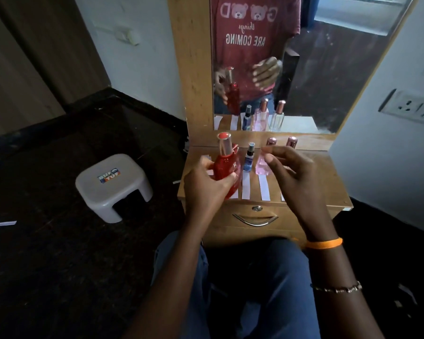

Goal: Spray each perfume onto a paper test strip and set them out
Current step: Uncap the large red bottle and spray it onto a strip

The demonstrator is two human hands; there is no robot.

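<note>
My left hand [207,185] grips a red perfume bottle [227,167] with a clear cap, lifted above the left side of the wooden dresser top [328,184]. My right hand [291,174] hovers to its right with fingers spread and holds nothing. A small blue spray bottle [249,159], a pink bottle [263,162] and another bottle with a rose cap [291,142] stand in a row at the back. White paper strips [264,188] lie side by side on the top in front of the bottles; my hands cover some.
A mirror [304,69] rises behind the dresser. Below the top is a drawer with a metal handle [255,220]. A white plastic stool [112,185] stands on the dark floor at left, with a paper strip [6,223] nearby. A wall socket [411,107] is at right.
</note>
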